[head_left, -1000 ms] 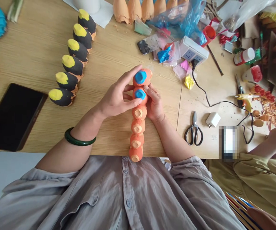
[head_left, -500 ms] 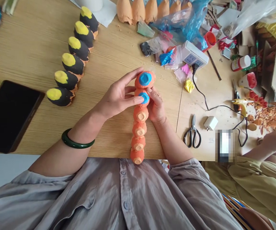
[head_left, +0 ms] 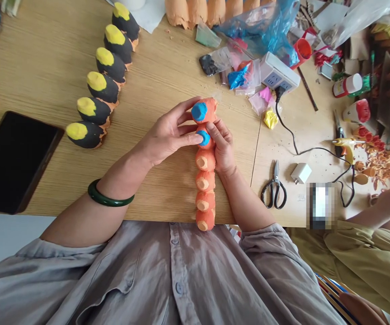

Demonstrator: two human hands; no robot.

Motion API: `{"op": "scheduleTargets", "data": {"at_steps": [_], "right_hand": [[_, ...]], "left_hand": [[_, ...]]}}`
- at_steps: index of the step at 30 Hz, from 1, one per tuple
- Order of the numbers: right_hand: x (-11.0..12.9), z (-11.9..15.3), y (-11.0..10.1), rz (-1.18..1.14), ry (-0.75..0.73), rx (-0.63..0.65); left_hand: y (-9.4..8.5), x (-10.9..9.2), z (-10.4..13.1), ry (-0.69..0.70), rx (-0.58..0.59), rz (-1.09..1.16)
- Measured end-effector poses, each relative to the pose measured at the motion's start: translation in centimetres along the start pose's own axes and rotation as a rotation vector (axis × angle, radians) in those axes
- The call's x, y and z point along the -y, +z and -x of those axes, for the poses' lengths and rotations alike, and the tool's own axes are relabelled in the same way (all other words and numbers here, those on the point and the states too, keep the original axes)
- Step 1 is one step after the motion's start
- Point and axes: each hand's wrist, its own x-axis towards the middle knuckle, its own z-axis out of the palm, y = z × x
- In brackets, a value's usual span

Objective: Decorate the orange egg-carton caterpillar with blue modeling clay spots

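Between my hands is an orange row of joined egg-carton cups (head_left: 205,183), its near end reaching past the table's front edge. Blue clay caps (head_left: 199,111) cover the tips of the two farthest cups; the tips of the others are bare, pale orange. My left hand (head_left: 167,133) is closed on the row from the left, its thumb pressing the second blue cap and its fingers behind the far cups. My right hand (head_left: 224,146) grips the right side, thumb by the second cup; some of its fingers are hidden.
A black-and-yellow cup row (head_left: 108,88) and a black tablet (head_left: 15,160) lie to the left. Rightward are scissors (head_left: 274,187), a power strip (head_left: 279,74) with its cord, a glue gun (head_left: 347,145) and clay bags (head_left: 244,76). Another person's arm (head_left: 381,207) rests at far right.
The cup row has rolled in my hands, so its capped tips now face more to the left. Its near end has swung slightly right. Both hands keep their hold.
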Motion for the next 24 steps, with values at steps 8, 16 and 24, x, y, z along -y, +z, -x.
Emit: {"op": "scheduleTargets", "data": {"at_steps": [8,16,24], "right_hand": [[-0.4,0.3,0.0,0.012,-0.045,-0.009],[0.1,0.3,0.2,0.035,0.076,-0.075],[0.1,-0.4,0.7,-0.005,0.084,-0.071]], "left_hand": [[0.4,-0.5,0.3,0.014,-0.025,-0.025],[0.6,-0.4,0.2,0.009,-0.017,-0.028],[-0.4,-0.5,0.0,-0.051,0.077,0.019]]}}
